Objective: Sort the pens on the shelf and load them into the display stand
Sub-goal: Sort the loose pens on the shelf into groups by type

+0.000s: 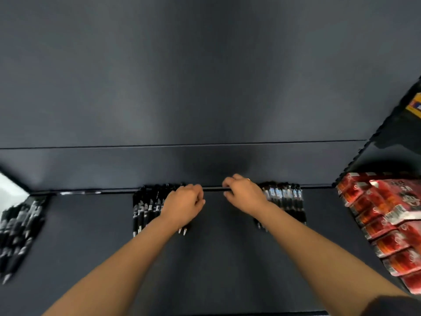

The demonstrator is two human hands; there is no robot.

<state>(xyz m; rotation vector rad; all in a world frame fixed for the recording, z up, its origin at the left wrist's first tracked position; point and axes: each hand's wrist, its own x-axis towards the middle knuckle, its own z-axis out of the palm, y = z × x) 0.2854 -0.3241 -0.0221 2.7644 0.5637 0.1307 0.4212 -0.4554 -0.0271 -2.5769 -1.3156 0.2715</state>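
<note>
Black pens lie in rows on a dark shelf (216,258). One row of pens (147,208) sits left of centre, and my left hand (184,205) rests curled over its right end, with pen tips showing under my wrist. A second row of pens (284,199) lies right of centre, partly under my right hand (242,192), whose fingers curl at the shelf's back edge. A third heap of black pens (18,231) is at the far left. Whether either hand grips a pen is hidden. No display stand can be made out.
Red snack packets (387,224) are stacked on the right. A dark back panel (205,87) rises behind the shelf. A single pen (79,192) lies along the back edge at left. A yellow label (415,106) shows at the upper right.
</note>
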